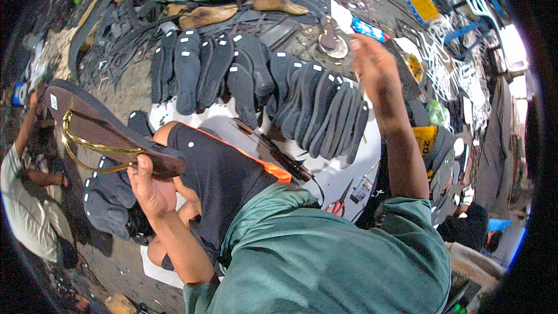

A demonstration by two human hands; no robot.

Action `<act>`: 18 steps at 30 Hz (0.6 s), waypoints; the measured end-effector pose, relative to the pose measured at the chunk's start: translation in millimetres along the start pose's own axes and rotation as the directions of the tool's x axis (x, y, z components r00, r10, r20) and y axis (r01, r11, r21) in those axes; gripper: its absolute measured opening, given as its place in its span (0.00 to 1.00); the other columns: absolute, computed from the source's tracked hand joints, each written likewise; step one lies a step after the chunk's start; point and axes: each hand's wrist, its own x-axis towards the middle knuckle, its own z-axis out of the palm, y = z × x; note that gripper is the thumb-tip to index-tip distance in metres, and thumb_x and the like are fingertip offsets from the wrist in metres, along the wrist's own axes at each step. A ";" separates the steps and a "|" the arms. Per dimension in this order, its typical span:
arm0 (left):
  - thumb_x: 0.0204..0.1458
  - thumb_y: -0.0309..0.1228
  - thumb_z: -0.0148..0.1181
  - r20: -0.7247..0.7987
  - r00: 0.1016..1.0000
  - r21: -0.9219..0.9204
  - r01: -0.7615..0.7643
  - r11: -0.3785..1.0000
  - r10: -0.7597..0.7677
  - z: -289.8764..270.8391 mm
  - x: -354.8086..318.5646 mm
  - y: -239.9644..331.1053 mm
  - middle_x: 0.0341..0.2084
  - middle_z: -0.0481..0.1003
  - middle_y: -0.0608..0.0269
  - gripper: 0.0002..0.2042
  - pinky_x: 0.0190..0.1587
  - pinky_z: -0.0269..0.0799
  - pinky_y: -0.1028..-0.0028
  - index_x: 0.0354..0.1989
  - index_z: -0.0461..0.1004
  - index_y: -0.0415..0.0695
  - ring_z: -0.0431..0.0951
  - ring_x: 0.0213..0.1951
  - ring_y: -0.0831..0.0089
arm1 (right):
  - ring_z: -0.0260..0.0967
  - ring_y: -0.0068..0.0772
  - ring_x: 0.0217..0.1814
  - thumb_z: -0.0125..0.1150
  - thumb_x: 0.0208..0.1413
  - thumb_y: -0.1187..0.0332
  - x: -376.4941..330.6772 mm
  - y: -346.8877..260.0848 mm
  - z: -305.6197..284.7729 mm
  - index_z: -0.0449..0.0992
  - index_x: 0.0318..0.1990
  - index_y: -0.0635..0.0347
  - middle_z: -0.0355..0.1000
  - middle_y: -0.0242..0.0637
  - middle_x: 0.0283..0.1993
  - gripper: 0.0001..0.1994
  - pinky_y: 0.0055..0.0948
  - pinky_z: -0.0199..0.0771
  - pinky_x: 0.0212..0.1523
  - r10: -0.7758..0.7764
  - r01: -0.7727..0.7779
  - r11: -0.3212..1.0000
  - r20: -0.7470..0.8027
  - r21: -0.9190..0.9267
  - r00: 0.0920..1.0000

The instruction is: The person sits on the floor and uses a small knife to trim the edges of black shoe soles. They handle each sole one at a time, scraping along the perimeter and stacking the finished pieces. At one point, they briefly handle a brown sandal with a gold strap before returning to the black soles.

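Observation:
My left hand (148,186) grips the heel end of a dark brown sandal (104,131) with a gold strap, holding it up at the left. My right hand (372,61) is raised at the upper right, fingers curled, next to a sandal sole on a round stand (332,40); whether it holds anything is unclear. Below and between my hands, rows of dark insoles (256,81) lie overlapping on a white sheet (331,174). A green shirt covers my chest at the bottom.
Wooden shoe lasts (232,9) lie at the top among black straps. Scissors with red handles (340,200) rest on the white sheet. A stack of dark soles (107,197) sits lower left. Another person (26,197) sits at the left edge. Blue plastic chairs (474,9) stand upper right.

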 end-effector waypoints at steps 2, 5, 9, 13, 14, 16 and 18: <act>0.65 0.38 0.63 -0.023 0.998 0.001 0.057 0.998 -0.057 1.5 4.2 -0.7 0.48 0.75 0.66 0.19 0.56 0.73 0.66 0.58 0.70 0.41 0.76 0.50 0.71 | 0.65 0.20 0.29 0.54 0.71 0.55 27.6 86.1 -54.0 0.78 0.52 0.62 0.68 0.29 0.27 0.19 0.26 0.67 0.31 0.010 -0.020 0.999 -0.251 -0.037 0.968; 0.64 0.40 0.63 -0.074 0.993 -0.011 0.096 0.995 -0.097 -0.6 5.3 -2.6 0.46 0.75 0.68 0.17 0.53 0.73 0.68 0.56 0.72 0.44 0.75 0.49 0.74 | 0.59 0.17 0.22 0.52 0.73 0.56 30.1 227.7 -129.2 0.76 0.46 0.63 0.67 0.25 0.26 0.17 0.24 0.62 0.25 0.011 -0.067 0.994 -0.529 -0.086 0.848; 0.65 0.41 0.62 -0.100 0.987 0.012 0.128 0.992 -0.126 -7.6 10.0 -10.8 0.45 0.75 0.71 0.15 0.50 0.73 0.69 0.55 0.72 0.48 0.76 0.47 0.76 | 0.71 0.39 0.36 0.54 0.69 0.50 20.8 381.8 -255.2 0.78 0.47 0.70 0.75 0.42 0.34 0.25 0.41 0.71 0.40 0.101 -0.408 0.855 -0.669 -0.321 0.737; 0.66 0.40 0.61 -0.080 0.988 0.061 0.135 0.989 -0.130 7.0 8.3 -1.5 0.46 0.76 0.70 0.16 0.52 0.73 0.69 0.56 0.72 0.47 0.76 0.49 0.75 | 0.77 0.60 0.47 0.59 0.64 0.47 52.7 410.3 -269.5 0.78 0.51 0.72 0.79 0.60 0.45 0.29 0.48 0.73 0.49 0.065 -0.474 0.681 -0.598 -0.559 0.799; 0.66 0.40 0.61 -0.067 0.989 0.060 0.135 0.989 -0.131 6.6 8.0 -3.8 0.47 0.75 0.70 0.16 0.52 0.73 0.69 0.56 0.72 0.46 0.76 0.49 0.75 | 0.76 0.62 0.49 0.61 0.62 0.47 54.0 413.7 -273.0 0.78 0.50 0.71 0.79 0.61 0.46 0.29 0.49 0.73 0.51 0.106 -0.484 0.645 -0.559 -0.591 0.823; 0.66 0.40 0.61 -0.044 0.991 0.050 0.127 0.991 -0.125 2.4 9.4 -5.9 0.47 0.75 0.69 0.17 0.53 0.73 0.69 0.56 0.72 0.46 0.76 0.50 0.75 | 0.75 0.67 0.54 0.65 0.59 0.48 62.6 419.2 -281.6 0.78 0.49 0.71 0.78 0.64 0.47 0.29 0.51 0.73 0.53 0.181 -0.488 0.573 -0.479 -0.659 0.859; 0.65 0.40 0.62 -0.070 0.989 0.077 0.133 0.988 -0.128 2.9 7.0 -8.1 0.48 0.75 0.69 0.17 0.53 0.73 0.69 0.56 0.71 0.45 0.76 0.50 0.75 | 0.77 0.63 0.52 0.69 0.56 0.51 63.3 419.4 -284.0 0.79 0.47 0.68 0.80 0.59 0.45 0.25 0.51 0.75 0.52 0.255 -0.531 0.491 -0.469 -0.691 0.846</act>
